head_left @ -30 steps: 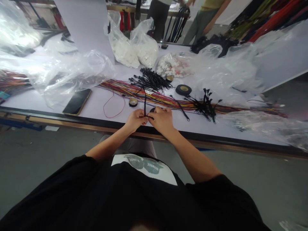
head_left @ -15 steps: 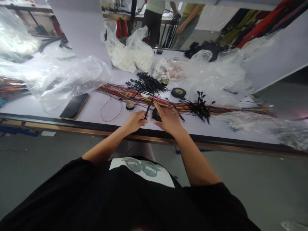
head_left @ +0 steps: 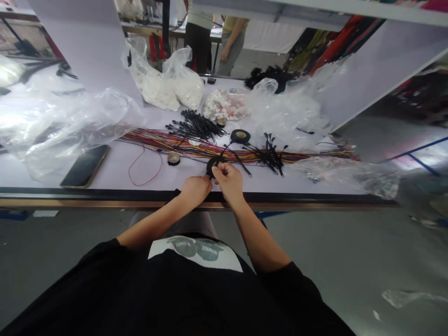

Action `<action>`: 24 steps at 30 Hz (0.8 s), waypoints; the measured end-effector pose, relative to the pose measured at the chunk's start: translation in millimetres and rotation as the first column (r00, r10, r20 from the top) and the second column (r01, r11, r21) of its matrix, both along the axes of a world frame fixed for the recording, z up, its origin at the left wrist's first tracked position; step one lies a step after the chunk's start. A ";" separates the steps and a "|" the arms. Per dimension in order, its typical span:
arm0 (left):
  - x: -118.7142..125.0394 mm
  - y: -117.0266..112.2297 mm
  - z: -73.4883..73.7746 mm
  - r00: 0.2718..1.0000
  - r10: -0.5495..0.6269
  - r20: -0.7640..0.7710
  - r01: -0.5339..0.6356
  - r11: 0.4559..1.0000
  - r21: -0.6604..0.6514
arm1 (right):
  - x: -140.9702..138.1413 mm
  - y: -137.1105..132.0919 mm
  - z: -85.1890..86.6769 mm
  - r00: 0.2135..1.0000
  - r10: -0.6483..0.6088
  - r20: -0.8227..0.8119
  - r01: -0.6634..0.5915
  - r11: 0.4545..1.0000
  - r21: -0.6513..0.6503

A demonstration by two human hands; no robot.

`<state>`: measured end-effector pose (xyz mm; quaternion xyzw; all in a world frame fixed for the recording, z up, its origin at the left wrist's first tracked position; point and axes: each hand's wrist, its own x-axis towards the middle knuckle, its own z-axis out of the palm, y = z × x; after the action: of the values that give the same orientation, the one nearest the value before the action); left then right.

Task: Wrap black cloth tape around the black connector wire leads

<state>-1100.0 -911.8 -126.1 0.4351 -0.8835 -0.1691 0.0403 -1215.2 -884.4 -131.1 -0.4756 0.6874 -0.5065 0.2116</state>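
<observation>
A roll of black tape (head_left: pixel 211 164) lies at the front of the table, partly covered by my fingers. My left hand (head_left: pixel 196 190) is closed at its near left side. A short black cable (head_left: pixel 223 151) sticks up past the roll; its lower part is hidden by my hands. My right hand (head_left: pixel 230 183) is pinched over the roll's right side, and what its fingertips hold is too small to make out. Close by on the right lies another short black cable (head_left: pixel 241 163), with a bunch of black cables (head_left: pixel 271 156) beyond it.
Long coloured wires (head_left: pixel 168 142) run across the table. Behind them are a black cable pile (head_left: pixel 196 126), another tape roll (head_left: pixel 240 136) and bags of white parts (head_left: pixel 164 88). Left are a small tape roll (head_left: pixel 173 159), a phone (head_left: pixel 86 167) and clear plastic (head_left: pixel 70 116).
My right hand has gone from spread fingers to a pinch over the tape roll. My left hand, with the black cable, has come closer to the roll. The camera view has shifted.
</observation>
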 end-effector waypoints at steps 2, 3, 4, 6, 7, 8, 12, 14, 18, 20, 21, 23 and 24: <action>-7.9 2.2 1.2 0.999 -0.029 0.030 0.029 1.000 0.002 | -5.5 1.3 1.0 0.999 -0.015 -0.040 0.016 1.000 0.019; -10.7 2.9 2.6 0.999 -0.041 0.022 0.041 0.999 0.017 | -11.2 1.8 3.7 0.997 -0.018 -0.078 0.021 0.999 0.033; -12.6 3.5 4.3 0.999 -0.054 0.006 0.054 0.998 0.040 | -19.0 1.8 8.2 0.991 -0.017 -0.130 0.025 0.998 0.054; -13.4 4.3 8.2 0.995 -0.093 -0.043 0.097 0.990 0.104 | -40.4 -0.7 20.8 0.961 -0.011 -0.278 0.049 0.990 0.131; -12.4 4.5 10.0 0.991 -0.107 -0.075 0.117 0.984 0.136 | -52.6 -3.3 27.9 0.925 -0.009 -0.379 0.086 0.979 0.187; -10.6 4.7 11.6 0.988 -0.114 -0.108 0.131 0.978 0.163 | -64.4 -7.0 34.4 0.866 0.004 -0.500 0.148 0.953 0.263; 0.0 2.7 13.2 0.979 -0.073 -0.189 0.117 0.964 0.237 | -91.0 -25.7 41.6 0.650 0.239 -0.721 0.337 0.760 0.556; 6.9 -2.4 10.2 0.976 -0.047 -0.211 0.102 0.960 0.259 | -90.1 -32.0 34.1 0.609 0.306 -0.732 0.352 0.723 0.595; 26.3 -30.5 1.9 0.962 0.059 -0.268 0.005 0.972 0.233 | -92.8 -31.1 23.1 0.609 0.301 -0.734 0.331 0.745 0.579; 37.1 -53.6 3.4 0.951 0.139 -0.276 -0.100 0.984 0.149 | -107.2 -28.1 27.3 0.655 0.235 -0.718 0.317 0.778 0.543; 41.5 -66.4 6.6 0.946 0.168 -0.276 -0.151 0.985 0.082 | -116.9 -27.3 31.4 0.676 0.162 -0.719 0.351 0.787 0.507; 46.5 -91.7 16.4 0.935 0.281 -0.217 -0.290 0.957 -0.010 | -135.8 -27.9 40.7 0.672 0.104 -0.733 0.396 0.786 0.475; 46.4 -103.5 21.6 0.934 0.315 -0.169 -0.327 0.944 -0.052 | -142.7 -29.3 44.5 0.672 0.076 -0.736 0.422 0.778 0.465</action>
<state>-1053.6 -1015.3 -104.4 0.5567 -0.8005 -0.1593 0.1547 -1358.0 -913.7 -86.6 -0.4701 0.8810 -0.0512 0.0118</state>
